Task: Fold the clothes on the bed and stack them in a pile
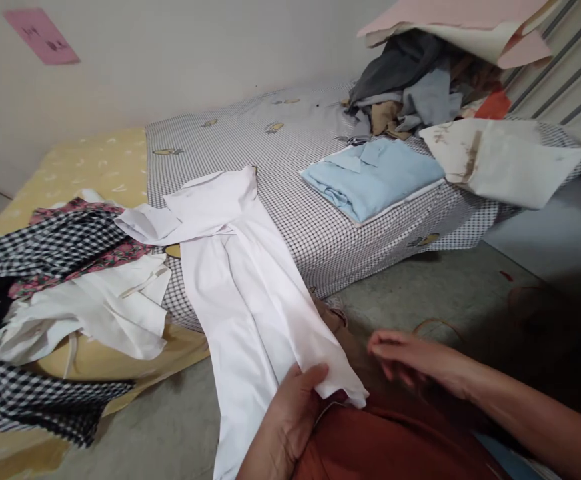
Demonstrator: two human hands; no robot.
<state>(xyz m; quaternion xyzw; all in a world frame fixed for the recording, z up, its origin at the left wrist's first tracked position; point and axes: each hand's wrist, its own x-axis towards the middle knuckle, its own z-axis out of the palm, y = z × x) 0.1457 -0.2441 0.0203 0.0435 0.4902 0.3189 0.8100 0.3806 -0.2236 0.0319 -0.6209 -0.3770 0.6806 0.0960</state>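
A long white garment (250, 287) lies over the bed's edge and hangs down toward my lap. Its sleeve (150, 223) rests folded out to the left on the bed. My left hand (297, 407) grips the garment's lower edge, thumb on top and fingers hidden beneath the cloth. To the right, apart from the cloth, my right hand (403, 357) hovers with loosely bent fingers and nothing visible in it. Dark red cloth (370, 443) covers my lap below both hands.
A folded light blue shirt (373, 177) lies on the checked bedsheet (290, 140). Behind it is a clothes heap (400, 80), with a stained white sheet (505, 160) beside it. Black-and-white checked cloth (65, 243) and white cloth (95, 310) are piled at left. A pink note (43, 37) hangs on the wall.
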